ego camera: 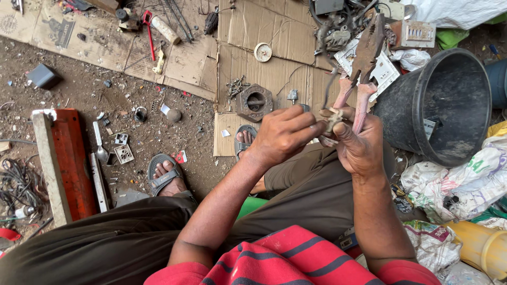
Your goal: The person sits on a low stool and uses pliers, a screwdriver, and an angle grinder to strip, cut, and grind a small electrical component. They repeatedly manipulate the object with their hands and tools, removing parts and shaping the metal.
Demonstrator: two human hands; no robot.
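My right hand (358,145) grips the pink handles of rusty pliers (366,53), whose jaws point away from me. Its thumb and fingers also press on a small dirty metal part (333,120). My left hand (285,132) pinches the same small part from the left, fingers curled around it. A thin dark wire (328,87) rises from the part toward the pliers. Both hands are held above my knees, over brown trousers.
A large black bucket (449,79) stands at the right, beside printed sacks (465,179) and a yellow container (483,245). Flattened cardboard (264,68) carries a rusty round fitting (254,102), a white disc (262,51) and scrap parts. A red metal frame (68,163) and tangled wires lie left.
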